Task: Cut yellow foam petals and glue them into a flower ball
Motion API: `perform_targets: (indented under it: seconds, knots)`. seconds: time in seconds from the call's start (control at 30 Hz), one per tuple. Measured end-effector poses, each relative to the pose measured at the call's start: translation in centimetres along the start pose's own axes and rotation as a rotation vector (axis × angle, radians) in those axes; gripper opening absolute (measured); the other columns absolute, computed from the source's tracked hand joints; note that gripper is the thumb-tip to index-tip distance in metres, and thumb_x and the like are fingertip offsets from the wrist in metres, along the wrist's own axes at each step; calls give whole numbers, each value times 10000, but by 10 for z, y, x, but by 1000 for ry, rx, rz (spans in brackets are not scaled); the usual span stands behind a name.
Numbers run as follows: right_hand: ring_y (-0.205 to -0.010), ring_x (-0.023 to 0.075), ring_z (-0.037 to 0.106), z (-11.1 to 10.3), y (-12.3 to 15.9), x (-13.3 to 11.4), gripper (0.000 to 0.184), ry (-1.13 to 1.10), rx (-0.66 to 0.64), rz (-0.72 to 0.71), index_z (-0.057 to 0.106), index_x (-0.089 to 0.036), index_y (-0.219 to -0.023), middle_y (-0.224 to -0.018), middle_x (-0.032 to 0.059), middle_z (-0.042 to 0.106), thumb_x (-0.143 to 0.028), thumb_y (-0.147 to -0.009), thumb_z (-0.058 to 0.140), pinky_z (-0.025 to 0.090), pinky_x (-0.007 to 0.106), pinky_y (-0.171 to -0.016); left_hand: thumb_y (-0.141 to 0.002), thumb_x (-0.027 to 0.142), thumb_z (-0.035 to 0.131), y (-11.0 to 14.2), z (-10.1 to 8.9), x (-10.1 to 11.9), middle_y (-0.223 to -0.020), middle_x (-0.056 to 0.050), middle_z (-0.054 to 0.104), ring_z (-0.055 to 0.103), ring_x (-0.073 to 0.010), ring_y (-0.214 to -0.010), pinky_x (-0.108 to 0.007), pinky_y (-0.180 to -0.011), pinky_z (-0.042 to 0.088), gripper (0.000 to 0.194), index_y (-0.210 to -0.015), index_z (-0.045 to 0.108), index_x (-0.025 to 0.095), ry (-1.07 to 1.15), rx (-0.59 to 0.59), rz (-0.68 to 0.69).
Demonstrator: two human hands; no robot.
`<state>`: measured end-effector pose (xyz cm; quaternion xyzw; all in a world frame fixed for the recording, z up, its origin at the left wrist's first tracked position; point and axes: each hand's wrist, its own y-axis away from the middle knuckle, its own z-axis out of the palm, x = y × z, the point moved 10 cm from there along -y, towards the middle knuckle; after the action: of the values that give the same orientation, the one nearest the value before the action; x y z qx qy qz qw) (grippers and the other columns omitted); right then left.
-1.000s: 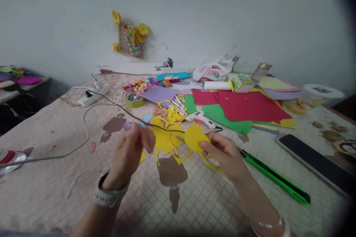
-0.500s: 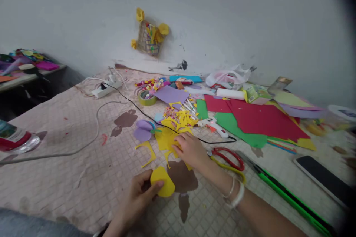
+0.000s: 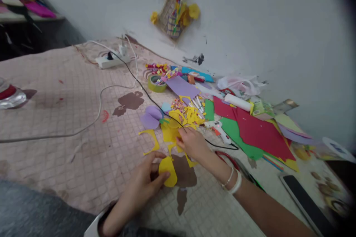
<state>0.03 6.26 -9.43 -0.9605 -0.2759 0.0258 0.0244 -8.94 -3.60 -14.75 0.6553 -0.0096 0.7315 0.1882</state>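
Note:
My left hand (image 3: 147,177) pinches a rounded yellow paper piece (image 3: 168,173) between thumb and fingers, low over the patterned tablecloth (image 3: 91,170). Ahead and to the right, my right hand (image 3: 193,143) has its fingers curled at a small pile of yellow paper (image 3: 169,132); the fingertips are partly hidden against it. A curved yellow offcut (image 3: 153,140) lies left of that pile. Just behind it rest rounded purple paper pieces (image 3: 151,117). Red-handled scissors (image 3: 226,156) are partly covered by my right forearm.
A black cord (image 3: 144,92) runs from the power strip (image 3: 112,60) to a white glue gun (image 3: 218,131). Red sheets (image 3: 258,131), a green sheet (image 3: 239,140) and a phone (image 3: 304,202) lie to the right. Green-yellow tape (image 3: 156,83) sits behind. A bottle (image 3: 11,94) is at far left.
The view has tilted and swung, so the table appears slanted. My left hand still holds the yellow piece, now turned slightly. My right hand stays at the yellow pile.

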Motion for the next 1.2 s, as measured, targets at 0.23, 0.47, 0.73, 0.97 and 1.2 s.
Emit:
perform_targets:
  seconds: [0.23, 0.47, 0.73, 0.97, 1.2]
  knots:
    - [-827, 243, 586, -22, 4, 3, 98, -298, 94, 53, 595, -180, -703, -749, 81, 654, -140, -776, 543, 392, 377, -817, -719, 242, 663, 3, -12, 21, -551, 53, 541, 470, -135, -479, -224, -476, 253, 443, -1141, 536, 204, -573, 101, 66]
    - [-676, 147, 546, -49, 61, 31, 112, -1113, 235, 248, 578, -205, -787, -724, 0, 583, -274, -849, 514, 445, 252, -608, -872, 566, 380, -3, 2, 33, -416, 43, 399, 318, -84, -358, -222, -388, 208, 523, -602, 586, 169, -4, 3, -30]
    - [-629, 135, 485, -25, 103, 27, 124, -1520, 213, 478, 584, -210, -682, -646, -31, 524, -282, -776, 618, 404, 247, -591, -765, 439, 660, 3, 42, 43, -735, -19, 597, 540, -116, -635, -227, -571, 426, 292, -823, 573, 167, 279, -41, 98]
    - [-666, 159, 556, -29, 137, -6, 105, -1023, -82, 210, 569, -220, -724, -680, -13, 593, -185, -823, 568, 431, 277, -606, -793, 312, 599, 9, 31, 32, -696, 5, 549, 497, -104, -594, -213, -521, 376, 164, -767, 513, 175, 61, -16, 28]
    - [-879, 238, 560, -58, 149, -40, 349, -574, 230, -51, 565, -223, -1027, -950, 66, 602, -286, -731, 739, 477, 369, -762, -775, 232, 562, 27, 38, 18, -660, 44, 542, 444, -92, -534, -197, -469, 303, 291, -1045, 454, 219, 11, -72, -108]
